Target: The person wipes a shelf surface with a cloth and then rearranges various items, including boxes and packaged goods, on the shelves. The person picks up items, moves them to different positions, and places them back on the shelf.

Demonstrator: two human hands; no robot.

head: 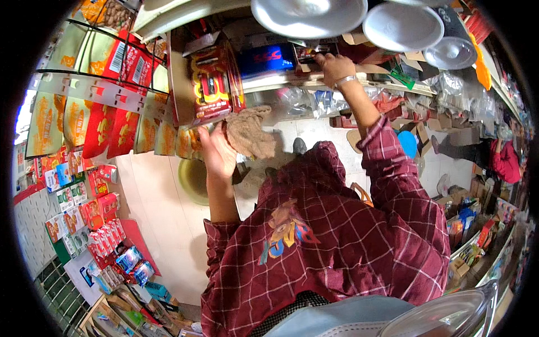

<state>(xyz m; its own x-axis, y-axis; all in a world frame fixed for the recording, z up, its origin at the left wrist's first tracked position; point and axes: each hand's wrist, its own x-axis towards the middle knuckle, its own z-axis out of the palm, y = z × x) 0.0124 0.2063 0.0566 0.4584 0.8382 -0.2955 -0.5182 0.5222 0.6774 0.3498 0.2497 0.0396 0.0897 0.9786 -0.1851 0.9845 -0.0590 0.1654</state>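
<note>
My left hand (220, 152) is palm up at the lower front edge of an open cardboard box (180, 80). It holds a crumpled brown cloth (251, 132), which hangs to the right of the fingers. Red and yellow packs of batteries (212, 86) stand in that box. On the shelf to the right, my right hand (338, 69) reaches over a small open carton (304, 67) of packaged goods. Its fingertips are by the carton, and their grip is unclear. Between the hands sits a dark blue box (267, 60) with red lettering.
White bowl-shaped dishes (403, 27) overhang the shelf edge (278, 82). Snack packets (122, 126) hang from a wire rack on the left. A greenish round tub (193, 181) stands on the floor. Another person (503, 160) is at the far right, near stocked shelves.
</note>
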